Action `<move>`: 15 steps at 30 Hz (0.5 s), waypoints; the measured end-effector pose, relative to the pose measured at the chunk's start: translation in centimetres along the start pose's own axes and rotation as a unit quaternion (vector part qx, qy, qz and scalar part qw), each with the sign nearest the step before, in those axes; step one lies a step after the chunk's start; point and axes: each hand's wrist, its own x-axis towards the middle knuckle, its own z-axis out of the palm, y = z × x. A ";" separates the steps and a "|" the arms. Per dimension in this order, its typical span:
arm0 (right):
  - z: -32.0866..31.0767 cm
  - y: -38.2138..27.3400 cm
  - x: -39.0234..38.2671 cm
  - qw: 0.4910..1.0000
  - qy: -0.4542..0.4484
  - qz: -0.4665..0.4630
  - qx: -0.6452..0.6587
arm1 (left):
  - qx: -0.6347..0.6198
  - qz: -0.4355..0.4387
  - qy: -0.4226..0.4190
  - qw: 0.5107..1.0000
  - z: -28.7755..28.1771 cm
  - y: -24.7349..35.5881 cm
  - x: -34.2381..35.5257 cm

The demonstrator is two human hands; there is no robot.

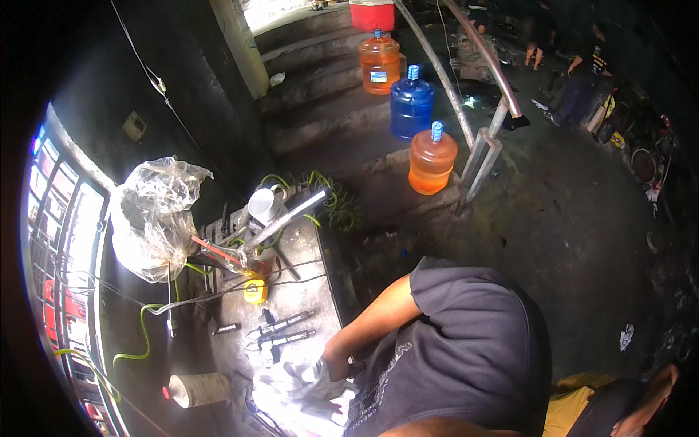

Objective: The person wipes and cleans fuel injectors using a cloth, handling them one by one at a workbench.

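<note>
Hand (336,366) against white cloth (291,397) on bench (309,295); grip hidden, cannot tell; two slender metal parts (287,339) at cloth's twelve o'clock; red-capped bottle (200,390) at nine.

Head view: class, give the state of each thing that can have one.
White cloth, bunched up
Two slim metal parts, lying side by side
Plastic bag, crumpled
Blue jug, capped, upright
Upper orange jug, capped, upright
Lower orange jug, capped, upright
Beige bottle, capped
White cup, contents unclear
</note>
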 end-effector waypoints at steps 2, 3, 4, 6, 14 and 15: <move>0.1 0.1 0.4 0.994 -0.004 0.026 -0.104 | 0.002 0.005 0.004 1.000 0.3 0.0 -0.1; 0.1 0.4 0.6 0.989 0.006 0.041 -0.145 | 0.001 0.006 0.005 1.000 -0.1 0.1 0.1; 0.2 0.7 0.7 0.984 0.016 0.055 -0.167 | 0.001 0.010 -0.001 1.000 -0.1 0.2 0.1; -0.4 0.5 0.5 0.987 0.053 0.131 0.083 | 0.000 0.020 -0.006 1.000 0.4 0.4 0.3; -3.4 -5.7 1.4 0.928 0.021 0.274 -0.253 | 0.001 0.028 -0.001 1.000 0.9 0.6 1.1; -3.7 -6.2 1.6 0.921 0.002 0.295 -0.256 | 0.001 0.028 0.001 1.000 0.9 0.5 1.1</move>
